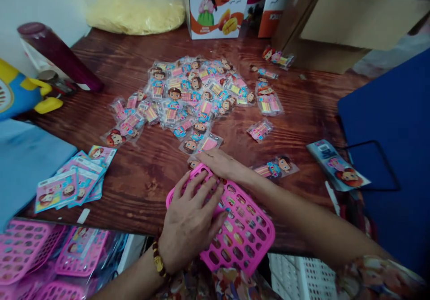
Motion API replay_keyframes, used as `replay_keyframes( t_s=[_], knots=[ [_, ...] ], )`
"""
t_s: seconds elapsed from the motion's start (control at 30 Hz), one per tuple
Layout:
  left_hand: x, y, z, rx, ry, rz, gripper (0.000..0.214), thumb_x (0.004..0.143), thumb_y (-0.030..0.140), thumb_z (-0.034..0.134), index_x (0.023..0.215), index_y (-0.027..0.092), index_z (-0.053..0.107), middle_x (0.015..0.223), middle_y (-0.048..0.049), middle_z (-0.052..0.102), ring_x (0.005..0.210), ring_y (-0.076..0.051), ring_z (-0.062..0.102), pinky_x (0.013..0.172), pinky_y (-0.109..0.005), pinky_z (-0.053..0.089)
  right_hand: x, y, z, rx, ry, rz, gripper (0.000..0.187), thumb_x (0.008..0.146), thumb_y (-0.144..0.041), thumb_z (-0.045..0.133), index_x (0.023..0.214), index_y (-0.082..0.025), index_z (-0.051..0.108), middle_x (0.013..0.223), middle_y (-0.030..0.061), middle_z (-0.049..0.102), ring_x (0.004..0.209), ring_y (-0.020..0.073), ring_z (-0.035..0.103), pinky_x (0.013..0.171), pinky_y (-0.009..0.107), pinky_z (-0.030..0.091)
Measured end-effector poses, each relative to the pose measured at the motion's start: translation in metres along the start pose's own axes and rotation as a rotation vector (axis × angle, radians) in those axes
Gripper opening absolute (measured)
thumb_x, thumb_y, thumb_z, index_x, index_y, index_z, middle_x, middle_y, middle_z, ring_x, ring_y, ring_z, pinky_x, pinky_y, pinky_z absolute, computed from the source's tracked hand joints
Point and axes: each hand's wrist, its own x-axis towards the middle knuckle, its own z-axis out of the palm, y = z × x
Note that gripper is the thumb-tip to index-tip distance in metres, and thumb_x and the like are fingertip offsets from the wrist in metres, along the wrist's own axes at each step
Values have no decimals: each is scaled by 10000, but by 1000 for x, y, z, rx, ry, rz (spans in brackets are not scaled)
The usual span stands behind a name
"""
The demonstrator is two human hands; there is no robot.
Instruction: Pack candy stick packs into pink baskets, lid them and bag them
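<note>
A pink slotted plastic basket (250,206) is tilted at the table's near edge, its perforated face turned up towards me. My left hand (190,217) grips its left side, with the fingers spread over the slots. Just beyond the basket's far rim, my right hand (218,163) reaches leftward among small clear packets. Its fingers are mostly hidden, so its grip is unclear. Closest to it is a packet with a pink stick (210,144). A large heap of cartoon-figure packets (198,89) holding pink and yellow sticks lies farther back.
Printed cards (72,181) lie fanned on the left, near a maroon bottle (62,58). More pink baskets (82,250) are below the table at lower left. An open cardboard box (322,35) and a printed CC Stick carton (218,8) stand behind. A blue panel (389,147) is at right.
</note>
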Motion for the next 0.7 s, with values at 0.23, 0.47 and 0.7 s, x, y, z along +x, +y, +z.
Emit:
replay_keyframes(
  t_s=[0.23, 0.47, 0.7],
  knots=[
    [1, -3, 2, -26, 16, -8, 391, 920, 414, 549, 1260, 229, 602, 1360, -57, 604, 1299, -303, 477, 1128, -537, 317, 4, 5, 0, 158, 41, 41, 381, 974, -298, 398, 736, -156, 659, 671, 0, 611, 626, 121, 533, 631, 232, 404],
    [6, -21, -2, 51, 51, 45, 463, 942, 455, 515, 1326, 200, 557, 1427, -98, 541, 1342, -300, 443, 1152, -530, 317, -76, -3, 4, -109, 439, -166, 453, 1030, -403, 316, 1379, -188, 508, 1459, 105, 498, 1366, 215, 425, 1130, 426, 336],
    [8, -50, -12, 104, -4, 79, 569, 936, 480, 506, 1383, 129, 493, 1522, -152, 416, 1446, -341, 285, 1157, -530, 333, -147, 22, 65, -548, 417, -199, 679, 966, -418, 494, 1514, -71, 292, 1585, 195, 262, 1471, 309, 235, 1166, 547, 282]
  ],
)
